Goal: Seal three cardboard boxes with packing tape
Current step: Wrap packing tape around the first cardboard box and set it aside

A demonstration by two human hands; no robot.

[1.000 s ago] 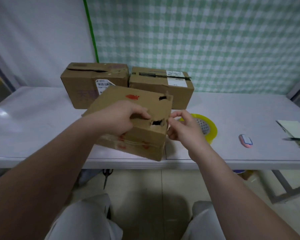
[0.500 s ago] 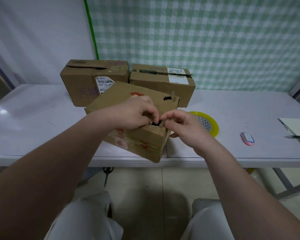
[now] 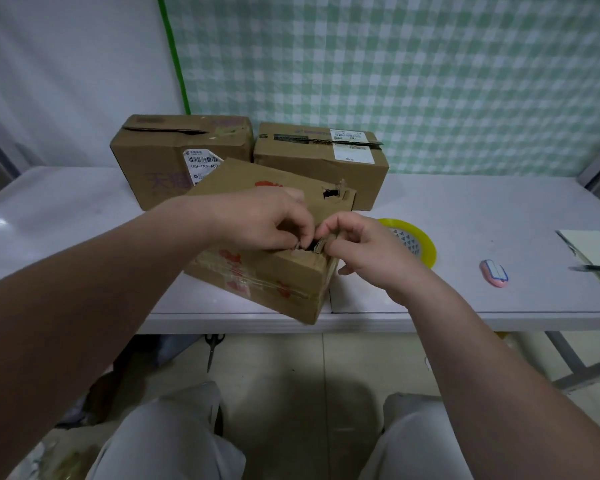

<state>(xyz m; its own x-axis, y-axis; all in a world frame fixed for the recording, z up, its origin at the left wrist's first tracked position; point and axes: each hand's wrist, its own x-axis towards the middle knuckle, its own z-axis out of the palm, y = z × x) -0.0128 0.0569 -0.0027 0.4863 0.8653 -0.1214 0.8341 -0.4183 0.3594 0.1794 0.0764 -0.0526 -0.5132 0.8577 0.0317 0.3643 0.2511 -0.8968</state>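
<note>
- Near box (image 3: 264, 282): tilted, its lower corner at the front edge of the surface (image 3: 465, 209) and its top sloping toward the person. Probably tipped so the torn hole at its upper edge is in plain sight.
- Left hand (image 3: 264, 220): lies over the box top, grip pinched together on the torn cardboard left of the hole.
- Right hand (image 3: 364, 251): at the box's right corner, grip pinched on the torn flap opposite. The pair seem to be closing the tear before taping.
- Tape roll (image 3: 428, 245): yellow, flat just right of the box, partly hidden by the right hand; within reach, untouched.
- Back-left box (image 3: 163, 161) and back-right box (image 3: 309, 164): behind the near box, side by side, top seams gaping; judged unsealed.
- Small pink object (image 3: 494, 271): right of the box, beyond the roll; kind unclear.
- Scissors (image 3: 212, 351): on the floor below the box.
</note>
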